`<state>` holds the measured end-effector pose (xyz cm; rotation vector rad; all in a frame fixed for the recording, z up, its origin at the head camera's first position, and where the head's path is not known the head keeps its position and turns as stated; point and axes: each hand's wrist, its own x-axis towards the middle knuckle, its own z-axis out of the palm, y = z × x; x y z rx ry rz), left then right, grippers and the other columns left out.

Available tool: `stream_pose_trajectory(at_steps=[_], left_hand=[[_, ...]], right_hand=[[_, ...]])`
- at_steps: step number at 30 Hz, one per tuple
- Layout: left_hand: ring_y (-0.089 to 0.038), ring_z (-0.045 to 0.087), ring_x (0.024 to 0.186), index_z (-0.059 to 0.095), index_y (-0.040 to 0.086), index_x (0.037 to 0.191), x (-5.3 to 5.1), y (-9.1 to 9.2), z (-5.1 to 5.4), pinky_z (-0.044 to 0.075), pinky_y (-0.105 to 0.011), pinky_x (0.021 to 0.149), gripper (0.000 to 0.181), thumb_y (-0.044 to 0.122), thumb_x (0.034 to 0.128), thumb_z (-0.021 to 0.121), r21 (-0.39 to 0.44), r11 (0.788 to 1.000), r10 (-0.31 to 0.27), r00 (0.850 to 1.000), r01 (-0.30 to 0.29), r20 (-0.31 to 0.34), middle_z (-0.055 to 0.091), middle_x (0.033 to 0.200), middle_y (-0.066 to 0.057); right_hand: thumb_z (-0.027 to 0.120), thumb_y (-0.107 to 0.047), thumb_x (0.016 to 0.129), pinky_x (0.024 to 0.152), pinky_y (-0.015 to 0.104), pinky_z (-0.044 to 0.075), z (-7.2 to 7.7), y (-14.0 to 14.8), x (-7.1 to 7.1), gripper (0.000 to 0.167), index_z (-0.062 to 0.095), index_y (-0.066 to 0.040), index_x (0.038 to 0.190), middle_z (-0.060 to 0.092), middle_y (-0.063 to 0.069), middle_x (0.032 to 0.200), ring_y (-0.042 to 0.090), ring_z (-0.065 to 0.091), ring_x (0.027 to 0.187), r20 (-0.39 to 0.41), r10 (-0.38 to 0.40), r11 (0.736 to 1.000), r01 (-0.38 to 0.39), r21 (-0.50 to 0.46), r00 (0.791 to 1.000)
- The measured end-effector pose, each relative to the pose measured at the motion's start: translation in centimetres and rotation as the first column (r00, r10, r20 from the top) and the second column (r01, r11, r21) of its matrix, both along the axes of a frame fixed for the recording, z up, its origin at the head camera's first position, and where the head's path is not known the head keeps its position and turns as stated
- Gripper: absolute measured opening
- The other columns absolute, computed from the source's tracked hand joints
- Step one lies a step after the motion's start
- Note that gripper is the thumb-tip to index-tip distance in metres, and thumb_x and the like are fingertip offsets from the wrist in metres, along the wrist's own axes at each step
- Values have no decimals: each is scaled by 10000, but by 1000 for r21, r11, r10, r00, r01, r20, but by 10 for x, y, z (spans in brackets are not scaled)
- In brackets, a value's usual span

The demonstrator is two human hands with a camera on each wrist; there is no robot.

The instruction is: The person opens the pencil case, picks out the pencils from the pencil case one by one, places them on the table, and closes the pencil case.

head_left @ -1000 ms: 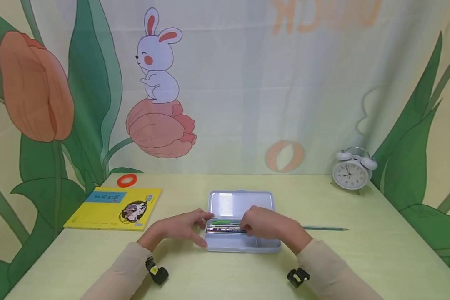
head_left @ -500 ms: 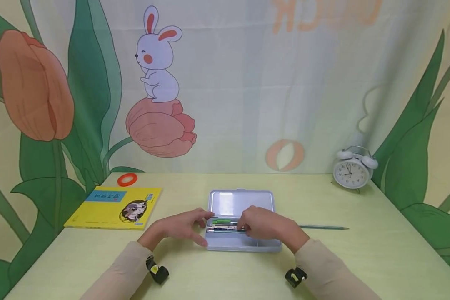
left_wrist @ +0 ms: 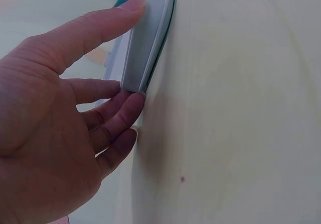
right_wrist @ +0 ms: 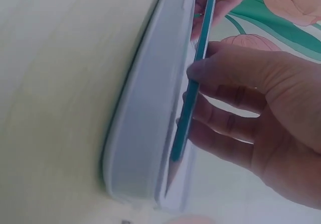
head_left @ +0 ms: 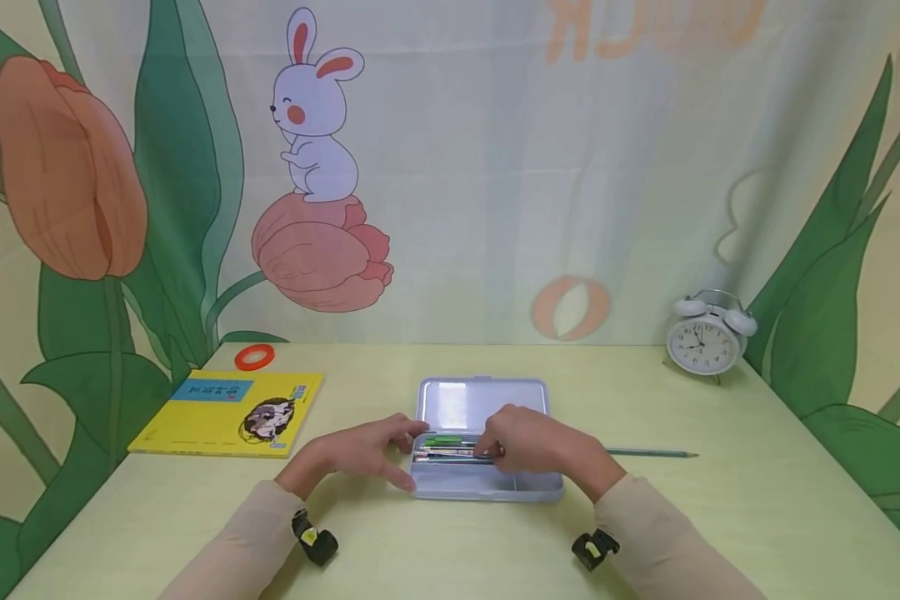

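Observation:
A pale lavender pencil case (head_left: 457, 483) lies with its lid (head_left: 487, 404) folded back. My left hand (head_left: 367, 450) holds its left end; in the left wrist view the thumb (left_wrist: 100, 28) is on the front wall and the other fingers meet the end corner. Over the case's tray, my right hand (head_left: 528, 442) pinches a teal pencil (right_wrist: 189, 98) between thumb and fingers, its sharpened tip toward the case's right end. Several pencils and a green pen-like item (head_left: 442, 440) lie in the back compartment, partly hidden by the right hand.
Another pencil (head_left: 652, 453) lies on the table right of the case, partly hidden by the right wrist. A yellow book (head_left: 225, 417) and an orange-red tape ring (head_left: 255, 357) are at the left. A white alarm clock (head_left: 705, 342) stands at the back right.
The right hand shifts slightly left and then back over the tray, and the pencils by its fingers lie a little differently. The left hand stays at the case's left end.

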<state>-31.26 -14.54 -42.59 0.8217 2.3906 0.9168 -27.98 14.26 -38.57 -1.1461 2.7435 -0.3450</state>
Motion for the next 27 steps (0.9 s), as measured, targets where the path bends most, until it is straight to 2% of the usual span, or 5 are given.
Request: stream_pose_trajectory(at_steps=[3, 10, 16, 22, 27], left_hand=[[-204, 501, 1165, 451, 125, 1494, 0, 0, 0, 386, -440, 1016, 850, 316, 780, 871, 1, 1000, -1, 1000, 1, -1, 512, 1273, 28], [-217, 500, 1165, 454, 134, 1494, 0, 0, 1, 382, -465, 1022, 841, 301, 782, 870, 0, 1000, 8, 1000, -8, -1, 518, 1265, 10], [-209, 498, 1170, 445, 123, 1501, 0, 1, -2, 383, -443, 1017, 856, 323, 783, 867, -2, 1000, -8, 1000, 8, -2, 513, 1269, 24], [-208, 499, 1174, 440, 113, 1501, 0, 1, 0, 384, -440, 1019, 856, 313, 785, 865, -7, 1000, -6, 1000, 6, -20, 511, 1280, 25], [-219, 496, 1172, 442, 105, 1499, 1, 1, 1, 375, -454, 1024, 850, 294, 786, 865, -1, 1000, -2, 1000, 2, -6, 514, 1270, 11]], right_hand=[[703, 54, 816, 632, 237, 445, 1, 4, 0, 304, 802, -139, 1029, 647, -81, 804, 91, 505, 697, -21, -2, 1000, 3, 18, 1000], [651, 87, 799, 571, 238, 349, 5, 18, 1, 245, 755, -121, 875, 501, -93, 661, 77, 400, 634, -88, 75, 997, -75, 9, 993], [634, 116, 794, 584, 225, 401, 10, 38, 7, 322, 787, -87, 991, 592, -72, 736, 75, 455, 653, -71, 42, 999, -42, 1, 997], [647, 155, 742, 600, 221, 449, 16, 62, 15, 356, 784, -49, 999, 614, -17, 791, 65, 488, 672, -154, 36, 998, -43, -38, 987], [639, 146, 735, 567, 217, 428, 13, 83, 25, 400, 788, -61, 1043, 597, -23, 788, 50, 476, 646, -191, -38, 998, 28, -54, 981]])
